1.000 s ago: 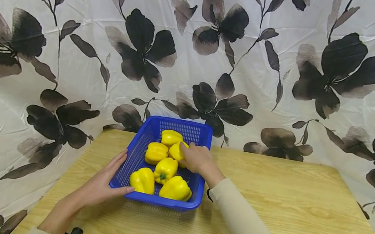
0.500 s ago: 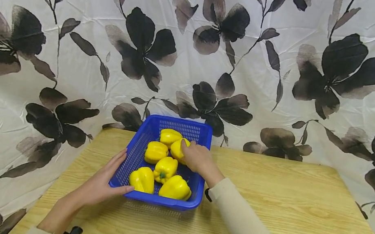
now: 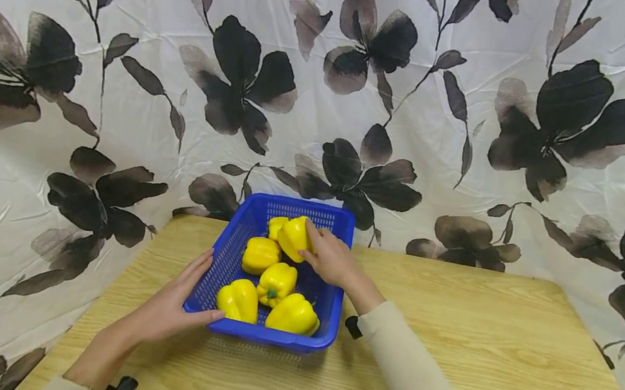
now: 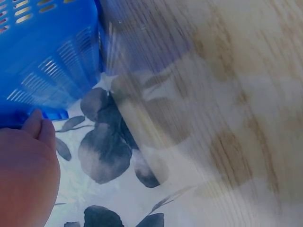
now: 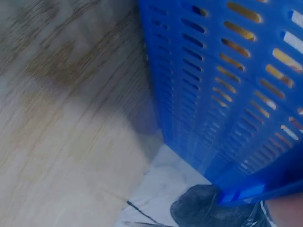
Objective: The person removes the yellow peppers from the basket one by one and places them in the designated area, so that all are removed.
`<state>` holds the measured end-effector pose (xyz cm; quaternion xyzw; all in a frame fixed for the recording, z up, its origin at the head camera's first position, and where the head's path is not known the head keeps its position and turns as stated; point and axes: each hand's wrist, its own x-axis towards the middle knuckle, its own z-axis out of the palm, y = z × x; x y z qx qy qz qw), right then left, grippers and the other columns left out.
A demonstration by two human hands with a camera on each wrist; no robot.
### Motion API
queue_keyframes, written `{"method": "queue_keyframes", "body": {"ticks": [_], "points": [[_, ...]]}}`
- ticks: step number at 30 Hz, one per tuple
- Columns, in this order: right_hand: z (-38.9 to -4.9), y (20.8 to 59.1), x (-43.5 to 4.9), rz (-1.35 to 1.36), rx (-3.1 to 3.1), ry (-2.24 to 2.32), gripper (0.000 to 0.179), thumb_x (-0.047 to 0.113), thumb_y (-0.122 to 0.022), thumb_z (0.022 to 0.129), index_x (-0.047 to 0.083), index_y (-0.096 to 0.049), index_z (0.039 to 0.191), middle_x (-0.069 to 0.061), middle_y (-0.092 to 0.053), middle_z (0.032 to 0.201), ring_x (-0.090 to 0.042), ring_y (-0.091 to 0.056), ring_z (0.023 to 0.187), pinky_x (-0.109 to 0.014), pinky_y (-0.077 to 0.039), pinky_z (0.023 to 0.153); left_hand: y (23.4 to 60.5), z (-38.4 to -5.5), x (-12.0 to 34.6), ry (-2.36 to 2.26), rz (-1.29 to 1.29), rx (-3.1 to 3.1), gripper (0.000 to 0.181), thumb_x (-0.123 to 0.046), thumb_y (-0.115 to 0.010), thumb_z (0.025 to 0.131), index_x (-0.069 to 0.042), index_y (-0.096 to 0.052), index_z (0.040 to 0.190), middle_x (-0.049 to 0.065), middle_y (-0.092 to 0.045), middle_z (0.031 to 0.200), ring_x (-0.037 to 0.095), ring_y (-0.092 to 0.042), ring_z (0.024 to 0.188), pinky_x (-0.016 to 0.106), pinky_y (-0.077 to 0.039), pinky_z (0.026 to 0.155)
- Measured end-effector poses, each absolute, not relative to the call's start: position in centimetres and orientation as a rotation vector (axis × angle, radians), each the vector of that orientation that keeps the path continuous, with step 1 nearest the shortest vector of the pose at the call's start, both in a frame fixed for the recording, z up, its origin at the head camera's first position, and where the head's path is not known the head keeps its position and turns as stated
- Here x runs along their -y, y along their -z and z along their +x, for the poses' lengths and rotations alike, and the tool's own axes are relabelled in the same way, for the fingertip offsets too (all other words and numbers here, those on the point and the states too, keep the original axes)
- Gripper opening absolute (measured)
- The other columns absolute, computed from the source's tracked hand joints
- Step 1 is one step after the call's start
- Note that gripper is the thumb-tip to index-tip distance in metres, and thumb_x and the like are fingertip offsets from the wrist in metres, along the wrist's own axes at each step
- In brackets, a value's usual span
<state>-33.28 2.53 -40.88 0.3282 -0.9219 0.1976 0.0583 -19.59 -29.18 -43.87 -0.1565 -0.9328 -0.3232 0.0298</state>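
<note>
A blue plastic basket (image 3: 331,308) with slotted walls stands on the table and holds several yellow bell peppers. My right hand (image 3: 332,260) reaches over its right side and grips one yellow bell pepper (image 3: 293,238) at the back. That pepper is tilted and partly covers another bell pepper (image 3: 275,225) behind it. At the near left corner my left hand (image 3: 169,309) holds the basket, thumb on the front rim and fingers along the left side. Fingers of the left hand (image 4: 28,165) show by the basket rim in the left wrist view. Only a blurred bit of the right hand (image 5: 286,210) appears in the right wrist view.
Other yellow peppers lie in the basket: one at the left (image 3: 261,256), a middle pepper (image 3: 276,284) with its green stem showing, and two along the front. A wooden table (image 3: 480,340) extends to the right. Floral cloth (image 3: 267,167) hangs behind it and at the left.
The right hand has raised the bell pepper slightly and tipped it upright, shifting it toward the back of the basket. The left hand and the basket have stayed in place.
</note>
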Motion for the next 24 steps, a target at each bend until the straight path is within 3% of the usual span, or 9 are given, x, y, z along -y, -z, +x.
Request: {"method": "queue_keyframes", "body": {"ticks": [5, 12, 24], "points": [[-34.0, 40.7, -3.2, 1.037, 2.672, -0.974, 0.071, 0.027, -0.061, 0.105, 0.000, -0.026, 0.161, -0.025, -0.054, 0.143, -0.035, -0.059, 0.120, -0.048, -0.052, 0.101, 43.5, -19.7, 29.3, 1.004, -0.484, 2.871, 0.109, -0.052, -0.076, 0.088, -0.011, -0.010, 0.166, 0.004, -0.004, 0.173, 0.044, -0.013, 0.155, 0.074, -0.021, 0.114], [-34.2, 40.8, -4.5, 1.036, 2.503, -1.545, 0.066, 0.018, -0.059, 0.106, 0.005, -0.026, 0.162, -0.021, -0.056, 0.144, -0.034, -0.064, 0.120, -0.043, -0.053, 0.103, 43.7, -19.6, 29.1, 0.999, -0.484, 2.890, 0.111, -0.053, -0.076, 0.088, -0.010, -0.010, 0.165, 0.005, -0.003, 0.173, 0.043, -0.012, 0.155, 0.073, -0.020, 0.115], [-32.5, 39.4, -7.1, 0.907, 2.517, -1.807, 0.067, 0.022, -0.057, 0.107, 0.008, -0.024, 0.163, -0.023, -0.048, 0.150, -0.036, -0.055, 0.134, -0.049, -0.047, 0.109, 43.9, -19.5, 29.1, 0.993, -0.463, 2.891, 0.110, -0.055, -0.075, 0.088, -0.011, -0.011, 0.166, 0.002, -0.004, 0.173, 0.044, -0.016, 0.154, 0.074, -0.024, 0.114]]}}
